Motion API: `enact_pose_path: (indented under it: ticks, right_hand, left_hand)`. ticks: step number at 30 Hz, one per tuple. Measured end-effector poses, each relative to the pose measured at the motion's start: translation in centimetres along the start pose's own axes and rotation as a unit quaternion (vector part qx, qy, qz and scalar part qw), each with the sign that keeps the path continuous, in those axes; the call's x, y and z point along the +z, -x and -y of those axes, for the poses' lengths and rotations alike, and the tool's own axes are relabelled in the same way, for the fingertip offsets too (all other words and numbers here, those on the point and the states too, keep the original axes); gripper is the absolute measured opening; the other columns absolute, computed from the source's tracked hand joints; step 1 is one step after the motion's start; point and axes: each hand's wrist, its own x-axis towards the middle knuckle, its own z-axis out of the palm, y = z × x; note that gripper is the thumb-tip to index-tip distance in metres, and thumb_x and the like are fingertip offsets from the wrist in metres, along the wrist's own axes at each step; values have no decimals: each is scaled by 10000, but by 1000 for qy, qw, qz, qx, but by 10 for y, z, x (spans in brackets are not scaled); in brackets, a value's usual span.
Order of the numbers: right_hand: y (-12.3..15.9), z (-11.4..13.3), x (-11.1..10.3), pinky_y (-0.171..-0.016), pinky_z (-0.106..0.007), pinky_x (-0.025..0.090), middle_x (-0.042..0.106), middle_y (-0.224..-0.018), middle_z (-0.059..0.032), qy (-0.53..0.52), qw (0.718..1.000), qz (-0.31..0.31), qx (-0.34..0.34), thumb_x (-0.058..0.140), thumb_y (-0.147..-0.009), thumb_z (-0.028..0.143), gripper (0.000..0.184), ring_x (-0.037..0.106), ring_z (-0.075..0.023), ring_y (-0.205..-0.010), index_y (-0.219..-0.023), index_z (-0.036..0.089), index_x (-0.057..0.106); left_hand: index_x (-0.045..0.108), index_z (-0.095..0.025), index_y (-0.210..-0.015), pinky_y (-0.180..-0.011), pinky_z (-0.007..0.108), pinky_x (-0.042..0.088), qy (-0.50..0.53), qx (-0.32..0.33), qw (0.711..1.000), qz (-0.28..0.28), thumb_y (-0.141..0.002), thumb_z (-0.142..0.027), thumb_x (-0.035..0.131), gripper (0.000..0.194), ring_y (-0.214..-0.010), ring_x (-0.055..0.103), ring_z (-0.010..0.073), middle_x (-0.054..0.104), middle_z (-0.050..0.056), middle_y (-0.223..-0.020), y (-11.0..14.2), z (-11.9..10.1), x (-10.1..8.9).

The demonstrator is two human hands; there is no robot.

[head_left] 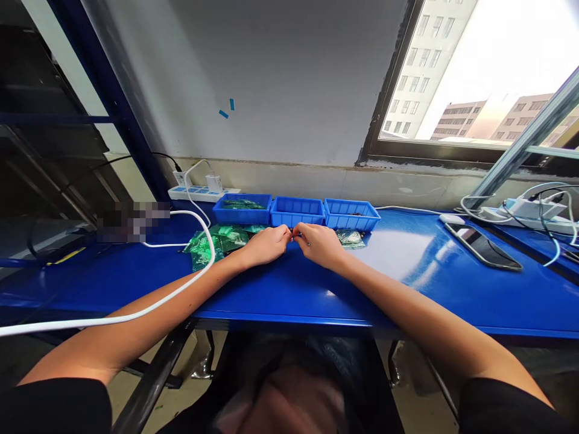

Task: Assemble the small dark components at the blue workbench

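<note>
Over the blue table (289, 289), my left hand (270, 244) and my right hand (319, 243) meet fingertip to fingertip. A small dark piece shows between them, too small to name; the fingers of both hands are pinched closed around it. Left of my left hand lie several green plastic packets (212, 244). Just beyond my right hand is another clear greenish packet (350, 239). Behind my hands stand three blue bins in a row: the left bin (221, 216) with green packets, the middle bin (297, 218), and the right bin (353, 223) with a few small dark pieces.
A white cable (199, 271) arcs across the left side, passing in front of my left forearm. At the back left sits a power strip (190, 193) with chargers. On the right lie a phone (484, 246) and a second power strip (525, 214) with tangled cables.
</note>
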Motion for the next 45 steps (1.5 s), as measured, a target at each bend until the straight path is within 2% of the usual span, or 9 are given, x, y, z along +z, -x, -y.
enact_pose_path:
  ticks: [7, 12, 17, 23, 27, 33, 37, 41, 45]
  right_hand:
    - [-1, 0, 0, -665, -237, 403, 680, -996, -65, 1, 1000, 10, 12, 388, -906, 261, 221, 634, -189, -912, -1020, 187, 562]
    - [-1, -2, 0, -658, -238, 394, 679, -995, -63, -3, 1000, 17, 24, 379, -920, 279, 229, 635, -189, -903, -1035, 182, 551]
    - [-1, 0, -4, -652, -235, 379, 686, -962, -56, -18, 999, 20, 30, 386, -916, 257, 218, 635, -184, -891, -1026, 177, 557]
    - [-1, 2, 0, -617, -233, 362, 686, -883, -54, -48, 999, -11, 23, 408, -898, 234, 170, 634, -174, -809, -959, 169, 553]
    - [-1, -2, 5, -611, -222, 366, 680, -821, -29, -85, 995, -46, -1, 470, -853, 207, 149, 620, -153, -734, -979, 176, 542]
    - [-2, -2, 3, -658, -236, 379, 690, -913, -65, -54, 997, -53, -4, 450, -860, 193, 170, 630, -175, -818, -965, 162, 580]
    - [-4, -2, 2, -683, -241, 384, 689, -959, -74, -31, 999, -43, 7, 414, -890, 220, 217, 631, -187, -880, -1020, 160, 578]
    - [-5, -2, 4, -688, -249, 384, 686, -983, -81, -16, 1000, -18, 16, 379, -917, 261, 255, 632, -195, -897, -1039, 158, 577]
    - [-4, -2, 6, -694, -255, 385, 685, -975, -82, -21, 1000, -1, 11, 356, -926, 266, 263, 631, -199, -895, -1025, 153, 573]
  left_hand:
    - [503, -211, -796, -589, 260, 387, 11, -12, 1000, -6, -904, -322, 249, 298, -718, 607, 189, 657, 35, -771, 1, -3, -2]
    - [502, -212, -931, -585, 265, 396, 9, 8, 1000, 4, -903, -346, 284, 257, -722, 622, 196, 670, 29, -791, 3, -4, -3]
    - [506, -212, -1018, -644, 286, 423, -50, 36, 998, -2, -899, -361, 312, 272, -804, 638, 231, 682, 48, -861, 5, -1, -4]
    - [544, -233, -974, -696, 294, 448, -100, 44, 994, -8, -906, -340, 259, 311, -893, 639, 244, 686, 40, -946, 6, 1, -11]
    - [554, -231, -950, -693, 301, 457, -117, 39, 992, 1, -910, -345, 244, 333, -907, 640, 254, 685, 47, -969, 7, -1, -11]
    - [558, -224, -959, -738, 318, 457, -140, 42, 989, -9, -918, -338, 231, 349, -941, 634, 260, 679, 62, -1010, 8, -3, -9]
    - [532, -227, -1021, -708, 317, 457, -131, 35, 991, -15, -922, -395, 240, 352, -907, 645, 267, 688, 62, -974, 8, -3, -9]
    - [483, -222, -1107, -690, 303, 453, -128, 43, 991, -11, -920, -364, 264, 320, -888, 651, 256, 692, 60, -957, 7, -2, -4]
    - [510, -223, -1040, -669, 296, 447, -137, 48, 989, -8, -924, -358, 254, 312, -901, 646, 257, 688, 62, -965, 5, 0, -2]
